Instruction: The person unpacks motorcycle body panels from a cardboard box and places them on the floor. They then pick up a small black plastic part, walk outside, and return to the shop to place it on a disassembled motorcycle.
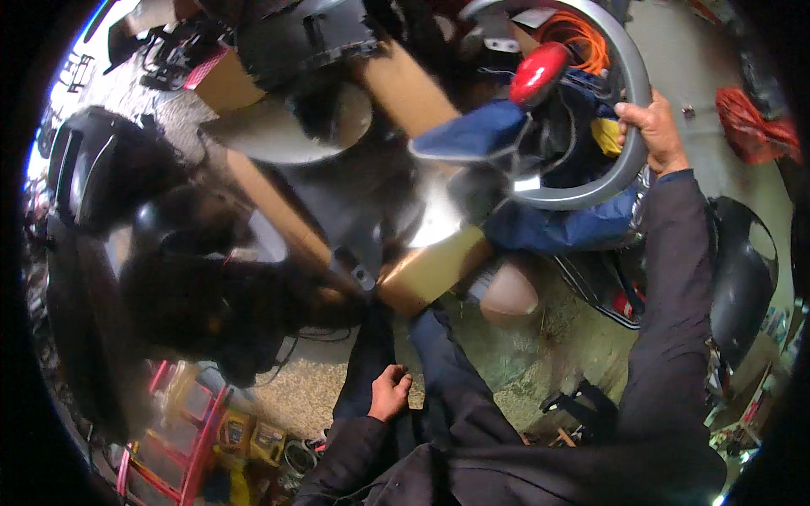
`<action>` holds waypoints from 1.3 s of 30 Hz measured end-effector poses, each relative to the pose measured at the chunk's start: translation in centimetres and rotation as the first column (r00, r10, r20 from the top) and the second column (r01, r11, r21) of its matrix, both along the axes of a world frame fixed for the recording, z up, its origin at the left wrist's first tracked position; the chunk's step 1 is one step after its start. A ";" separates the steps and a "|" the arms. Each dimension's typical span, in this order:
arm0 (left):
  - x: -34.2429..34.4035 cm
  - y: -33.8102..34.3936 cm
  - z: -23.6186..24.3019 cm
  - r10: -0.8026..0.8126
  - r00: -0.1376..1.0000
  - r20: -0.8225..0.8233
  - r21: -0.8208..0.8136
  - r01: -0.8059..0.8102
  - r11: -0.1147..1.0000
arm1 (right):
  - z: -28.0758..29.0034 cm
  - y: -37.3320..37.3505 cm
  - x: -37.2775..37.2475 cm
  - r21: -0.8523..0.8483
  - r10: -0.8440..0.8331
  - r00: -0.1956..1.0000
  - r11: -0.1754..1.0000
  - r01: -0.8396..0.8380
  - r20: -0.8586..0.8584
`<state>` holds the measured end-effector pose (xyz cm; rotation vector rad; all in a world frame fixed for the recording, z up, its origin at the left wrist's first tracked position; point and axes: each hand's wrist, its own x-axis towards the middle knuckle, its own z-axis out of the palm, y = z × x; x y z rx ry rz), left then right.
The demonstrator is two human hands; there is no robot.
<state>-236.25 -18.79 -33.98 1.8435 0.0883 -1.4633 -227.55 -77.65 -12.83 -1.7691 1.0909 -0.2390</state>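
Dark sleeves fill the lower frame, nearest the lens. At lower centre the left hand (389, 393) rests loosely curled on dark cloth, holding nothing. Above it, mid-frame, a cardboard box (430, 270) lies open, blurred black parts inside; what they are I cannot tell. At upper right the right hand (654, 128) grips a grey curved plastic panel (629, 80), its long arc running upward and left. A red lamp cover (538, 72) sits inside the curve.
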 end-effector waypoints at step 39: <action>1.1 0.5 -4.6 0.579 0.704 -0.411 0.223 -0.539 0.813 | -43.7 23.0 19.4 0.919 -0.211 0.977 0.388 0.076 0.008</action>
